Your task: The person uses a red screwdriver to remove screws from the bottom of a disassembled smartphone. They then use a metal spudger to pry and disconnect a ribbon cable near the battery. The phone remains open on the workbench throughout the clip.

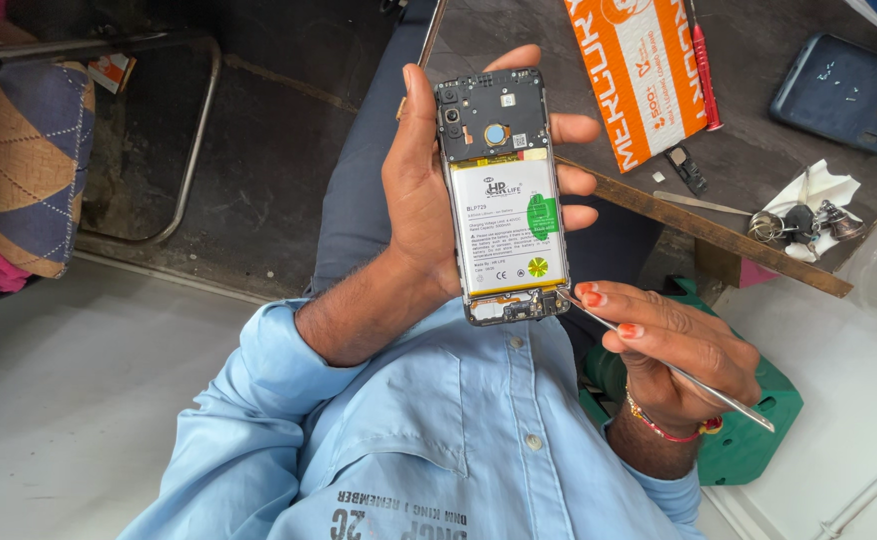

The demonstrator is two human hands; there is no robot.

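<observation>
The opened phone [502,195] at centre frame shows a black inner frame, a white battery [509,228] edged in yellow, with a green sticker and a small yellow-green round mark on it. The tweezers [671,368] at lower right are silver. The right hand [679,350] has red-painted nails and a red and gold bracelet [671,428] at the wrist. The shirt [409,440] across the bottom is pale blue with dark lettering. At the top, the box [639,75] is orange and white, the screwdriver [704,70] beside it red, and the phone cover [847,92] at upper right slate blue. The cushion [29,160] at upper left carries a navy and tan diamond pattern. The stool [749,440] at lower right is green.
</observation>
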